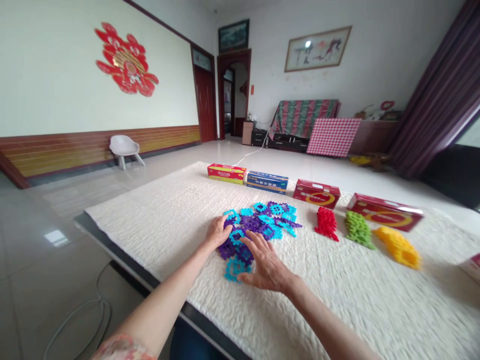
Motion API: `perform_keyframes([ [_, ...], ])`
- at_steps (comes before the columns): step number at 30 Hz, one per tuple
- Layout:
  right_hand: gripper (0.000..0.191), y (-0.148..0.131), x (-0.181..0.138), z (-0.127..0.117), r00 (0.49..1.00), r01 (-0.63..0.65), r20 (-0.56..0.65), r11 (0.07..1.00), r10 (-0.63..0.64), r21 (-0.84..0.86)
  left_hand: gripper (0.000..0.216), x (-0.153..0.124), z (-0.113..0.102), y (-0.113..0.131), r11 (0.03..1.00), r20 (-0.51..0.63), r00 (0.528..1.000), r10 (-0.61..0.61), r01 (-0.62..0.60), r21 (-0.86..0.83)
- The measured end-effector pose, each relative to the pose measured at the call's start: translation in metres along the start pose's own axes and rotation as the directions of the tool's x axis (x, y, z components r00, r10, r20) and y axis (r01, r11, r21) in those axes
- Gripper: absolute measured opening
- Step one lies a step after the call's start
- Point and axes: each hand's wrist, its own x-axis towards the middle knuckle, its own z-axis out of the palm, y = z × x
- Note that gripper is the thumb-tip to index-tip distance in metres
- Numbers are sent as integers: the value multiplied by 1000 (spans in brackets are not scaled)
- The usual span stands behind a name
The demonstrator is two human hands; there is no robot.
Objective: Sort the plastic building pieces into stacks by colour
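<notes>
A heap of blue and purple plastic lattice tiles lies on the white quilted table cover. My left hand rests at the heap's left edge, its fingers curled down onto the tiles. My right hand lies flat with fingers spread over the near tiles, touching purple and blue pieces. To the right lie three sorted piles: red tiles, green tiles and yellow tiles.
Along the table's far side stand a red-yellow box, a blue box and two red boxes. A white chair stands by the left wall. A cable lies on the floor.
</notes>
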Motion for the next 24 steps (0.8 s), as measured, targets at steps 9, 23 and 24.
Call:
perform_keyframes([
  [9, 90, -7, 0, 12, 989, -138, 41, 990, 139, -15, 39, -18, 7, 21, 999, -21, 999, -27, 26, -46],
  [23, 66, 14, -4, 28, 945, -18, -319, 987, 69, 159, 37, -12, 5, 30, 894, 59, 996, -60, 80, -441],
  [24, 65, 16, -4, 30, 936, -37, -340, 984, 95, 172, 37, -11, 6, 31, 867, 83, 992, -92, 121, -484],
])
